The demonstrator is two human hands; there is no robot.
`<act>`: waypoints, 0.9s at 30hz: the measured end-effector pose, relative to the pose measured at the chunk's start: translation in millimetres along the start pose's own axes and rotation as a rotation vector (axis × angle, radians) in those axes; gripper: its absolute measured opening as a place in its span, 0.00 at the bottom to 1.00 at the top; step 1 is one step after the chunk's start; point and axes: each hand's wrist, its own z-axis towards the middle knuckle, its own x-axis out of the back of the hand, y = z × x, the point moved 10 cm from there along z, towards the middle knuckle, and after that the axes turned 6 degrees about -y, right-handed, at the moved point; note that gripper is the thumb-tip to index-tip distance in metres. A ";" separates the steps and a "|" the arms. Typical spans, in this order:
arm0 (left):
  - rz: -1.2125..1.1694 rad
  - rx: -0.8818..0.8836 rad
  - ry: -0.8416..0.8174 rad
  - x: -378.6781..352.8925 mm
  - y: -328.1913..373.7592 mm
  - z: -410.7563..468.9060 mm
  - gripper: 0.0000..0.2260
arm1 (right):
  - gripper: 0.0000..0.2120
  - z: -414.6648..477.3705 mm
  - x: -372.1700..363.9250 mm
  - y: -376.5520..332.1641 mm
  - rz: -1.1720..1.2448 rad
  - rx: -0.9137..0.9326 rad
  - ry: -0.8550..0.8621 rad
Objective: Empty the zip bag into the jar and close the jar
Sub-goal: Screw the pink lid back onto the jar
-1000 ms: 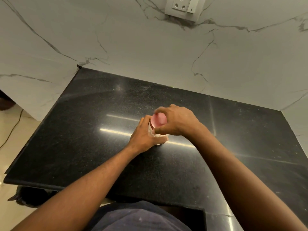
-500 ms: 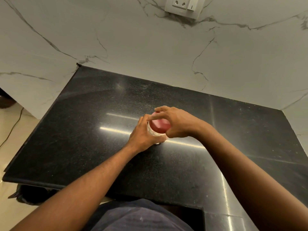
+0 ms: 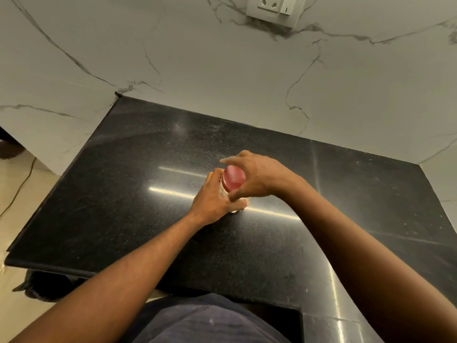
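A small clear jar [image 3: 223, 191] stands upright near the middle of the black counter [image 3: 128, 194], mostly hidden by my hands. My left hand [image 3: 212, 199] wraps around its body from the left. A red lid [image 3: 233, 179] sits on top of the jar, and my right hand [image 3: 257, 177] grips it from the right, fingers curled over the far rim and thumb at the near rim. No zip bag is in view.
A white marble wall [image 3: 222, 78] rises behind the counter, with a socket and switch plate [image 3: 273, 8] at the top. The counter's left edge drops to a tiled floor with a cable [image 3: 18, 191]. A dark object [image 3: 47, 284] lies under the counter's front left corner.
My right hand has turned on the red lid, its fingers shifting round the rim. The left hand keeps holding the jar in the same spot.
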 end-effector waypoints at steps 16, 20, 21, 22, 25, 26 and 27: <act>0.057 0.012 0.015 2.2 4.7 0.3 0.38 | 0.41 -14.1 7.1 20.2 -0.090 -0.275 0.315; 0.033 -0.004 -0.014 2.8 3.8 1.2 0.39 | 0.43 -8.3 -6.0 6.7 0.003 -0.016 0.128; 0.025 -0.010 -0.013 3.3 4.0 0.8 0.40 | 0.45 -8.3 -12.7 2.7 0.033 0.044 0.044; 0.024 -0.013 -0.008 4.0 4.5 0.1 0.42 | 0.47 -8.9 -16.6 0.5 0.037 0.078 -0.003; 0.015 -0.002 0.006 4.3 4.2 -1.4 0.41 | 0.44 -7.3 -10.5 5.8 0.032 0.069 0.054; 0.015 0.008 0.003 3.8 3.4 -1.3 0.40 | 0.42 -6.8 -5.6 9.1 0.032 0.049 0.092; 0.019 0.020 -0.003 3.4 2.7 -1.0 0.39 | 0.41 -6.5 -0.6 12.5 0.026 0.020 0.127</act>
